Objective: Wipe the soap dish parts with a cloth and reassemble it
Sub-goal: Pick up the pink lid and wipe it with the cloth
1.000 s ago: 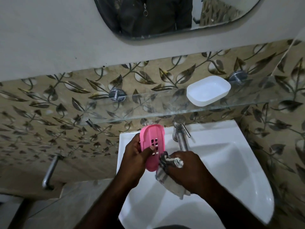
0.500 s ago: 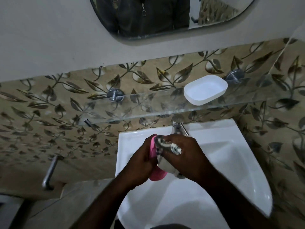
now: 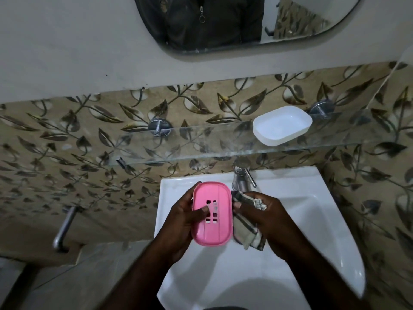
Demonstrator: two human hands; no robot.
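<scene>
A pink soap dish insert (image 3: 220,222) with several drain slots faces me flat, held over the white sink (image 3: 301,242). My left hand (image 3: 185,220) grips it from the left, thumb across its face near the slots. Just to its right, my right hand (image 3: 266,218) grips a bunched striped cloth (image 3: 247,233), which hangs down beside the insert's right edge. The white soap dish base (image 3: 282,125) lies on the glass shelf (image 3: 201,148) above, at the right.
A chrome tap (image 3: 242,175) stands at the back of the sink, just behind my hands. A mirror (image 3: 234,23) hangs on the wall above. A chrome bar (image 3: 63,229) sticks out of the leaf-patterned tiles at the left.
The pink insert was edge-on with the cloth pressed over it half a second ago. It now faces me flat, and my right hand with the cloth has moved off to its right side.
</scene>
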